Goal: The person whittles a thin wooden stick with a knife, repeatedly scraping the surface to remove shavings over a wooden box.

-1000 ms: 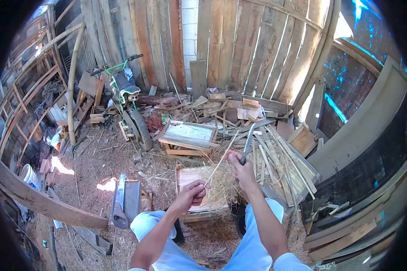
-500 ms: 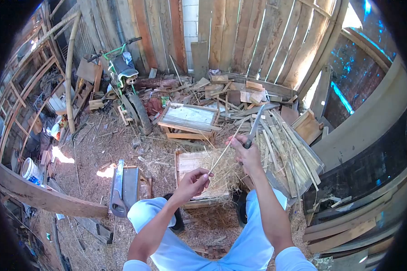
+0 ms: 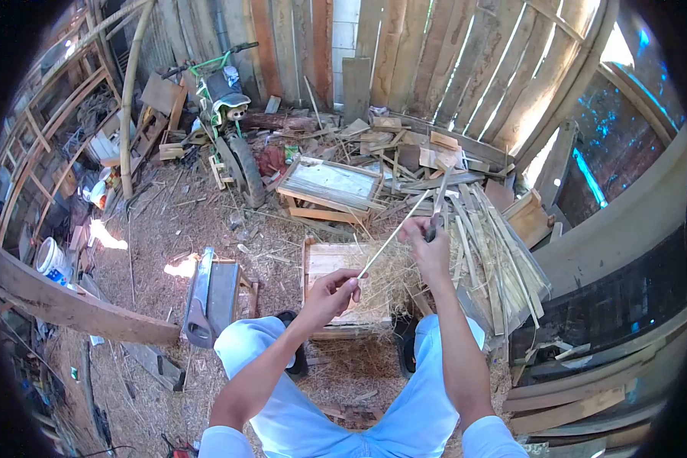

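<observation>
My left hand (image 3: pixel 330 298) pinches the lower end of a thin, pale wooden stick (image 3: pixel 385 248), which slants up to the right. In my right hand (image 3: pixel 432 256) is a knife (image 3: pixel 440 200), its dark handle in the fist and its long blade pointing up and away from me. The fingers of that hand are right beside the upper half of the stick. Below both hands, between my knees, sits a shallow wooden box (image 3: pixel 320 263) with a heap of fine shavings (image 3: pixel 385 286) over its right side.
Split wood strips (image 3: pixel 485 259) lie piled on the right. A handsaw (image 3: pixel 199 309) rests on a small stool (image 3: pixel 223 294) at the left. Ahead are a wooden frame table (image 3: pixel 332 187), a small motorbike (image 3: pixel 233 130) and scrap wood (image 3: pixel 404 149) along the plank wall (image 3: pixel 404 61).
The view has shifted slightly. My right hand has moved a little right along the stick, and the knife blade stands more upright. Both hands keep their holds.
</observation>
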Available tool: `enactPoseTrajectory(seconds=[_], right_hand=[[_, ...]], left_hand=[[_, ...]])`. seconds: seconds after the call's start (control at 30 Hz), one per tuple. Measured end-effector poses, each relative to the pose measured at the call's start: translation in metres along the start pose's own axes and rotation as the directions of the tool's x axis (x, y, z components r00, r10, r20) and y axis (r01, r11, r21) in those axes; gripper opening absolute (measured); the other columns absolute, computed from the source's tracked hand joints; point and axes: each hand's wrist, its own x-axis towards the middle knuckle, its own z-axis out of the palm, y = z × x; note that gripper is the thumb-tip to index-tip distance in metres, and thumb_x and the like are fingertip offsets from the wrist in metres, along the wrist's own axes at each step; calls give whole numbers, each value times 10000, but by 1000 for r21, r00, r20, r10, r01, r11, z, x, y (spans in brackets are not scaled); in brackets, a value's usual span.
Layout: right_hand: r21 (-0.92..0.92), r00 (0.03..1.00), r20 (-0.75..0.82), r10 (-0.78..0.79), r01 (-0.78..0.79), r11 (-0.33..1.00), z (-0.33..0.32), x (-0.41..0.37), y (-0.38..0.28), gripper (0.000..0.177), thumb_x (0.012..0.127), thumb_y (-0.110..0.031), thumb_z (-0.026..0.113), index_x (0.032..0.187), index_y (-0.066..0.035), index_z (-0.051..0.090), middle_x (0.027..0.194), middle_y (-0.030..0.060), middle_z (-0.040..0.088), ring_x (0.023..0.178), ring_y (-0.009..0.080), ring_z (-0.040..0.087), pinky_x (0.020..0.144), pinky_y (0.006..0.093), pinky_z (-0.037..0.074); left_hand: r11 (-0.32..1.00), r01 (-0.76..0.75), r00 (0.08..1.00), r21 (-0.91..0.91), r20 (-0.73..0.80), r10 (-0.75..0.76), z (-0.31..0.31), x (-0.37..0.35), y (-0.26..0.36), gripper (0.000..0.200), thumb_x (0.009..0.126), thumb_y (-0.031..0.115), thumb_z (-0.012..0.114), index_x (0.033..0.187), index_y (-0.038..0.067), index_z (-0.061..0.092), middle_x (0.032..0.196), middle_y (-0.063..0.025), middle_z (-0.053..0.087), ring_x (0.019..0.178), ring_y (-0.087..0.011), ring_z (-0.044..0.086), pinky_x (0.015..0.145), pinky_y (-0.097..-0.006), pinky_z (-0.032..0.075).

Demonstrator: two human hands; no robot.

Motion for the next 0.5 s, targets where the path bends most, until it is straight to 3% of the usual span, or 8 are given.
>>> enactPoseTrajectory(seconds=[0.07, 0.1, 0.17, 0.2, 0.23, 0.3, 0.37, 0.5], right_hand=[[-447, 976, 17, -218, 202, 871, -4, 3, 11, 221, 822, -262, 669, 769, -47, 662, 534, 52, 543, 448, 118, 472, 438, 287, 350], [-441, 975, 27, -219, 209, 873, -1, 0, 10, 221, 822, -262, 669, 769, -47, 662, 534, 52, 543, 448, 118, 472, 438, 287, 350], [-744, 880, 293, -374, 456, 490, 2, -12, 8, 154, 787, -245, 659, 778, -93, 682, 532, 127, 558, 486, 240, 577, 478, 365, 423], [-769, 907, 332, -259, 420, 482, 9, -23, -6, 106, 727, -232, 672, 781, -144, 694, 622, 142, 617, 572, 310, 617, 526, 410, 471], [-768, 908, 330, -260, 418, 485, 13, -27, -5, 106, 727, -232, 672, 781, -144, 694, 622, 142, 617, 572, 310, 617, 526, 410, 471], [-783, 852, 484, -197, 523, 338, 19, -35, -2, 104, 709, -216, 665, 777, -145, 697, 630, 139, 626, 575, 304, 623, 542, 398, 491], [-806, 853, 479, -209, 521, 281, 25, -34, 8, 106, 726, -210, 633, 778, -149, 702, 627, 148, 628, 571, 308, 627, 536, 401, 495], [-869, 902, 377, -209, 423, 258, 30, -29, 18, 186, 804, -191, 527, 755, -83, 670, 601, 170, 619, 556, 316, 635, 517, 428, 499]], left_hand=[[997, 29, 999, -71, -22, -31, -2, -1, 3, 250, 951, 171, 488, 1147, 40, 568, 720, 8, 530, 452, -13, 310, 390, -178, 241], [997, 25, 999, -70, -34, -27, -3, -2, 4, 250, 951, 171, 488, 1147, 40, 568, 720, 8, 530, 452, -13, 310, 390, -178, 241], [992, 21, 999, -121, -30, -25, -6, -1, 4, 284, 951, 152, 471, 1206, 49, 543, 729, 13, 543, 457, -13, 318, 395, -174, 233], [993, 20, 999, -118, -34, -24, -8, -1, 3, 284, 951, 152, 471, 1206, 49, 543, 729, 13, 543, 457, -13, 318, 395, -174, 233], [988, 39, 998, -152, -44, -46, -9, -1, 0, 302, 952, 154, 469, 1231, 54, 525, 738, 18, 536, 464, -13, 312, 399, -173, 225], [982, 62, 996, -180, -46, -71, -10, -1, -2, 321, 953, 156, 467, 1257, 58, 508, 748, 22, 529, 472, -13, 305, 403, -172, 218], [951, 38, 999, -308, 29, -31, -11, -3, 1, 315, 956, 173, 470, 1244, 52, 510, 753, 34, 501, 488, -12, 297, 408, -174, 211], [938, 53, 999, -344, 27, -46, -7, -4, -3, 318, 954, 188, 482, 1238, 46, 503, 755, 42, 472, 501, -10, 290, 413, -165, 215]])
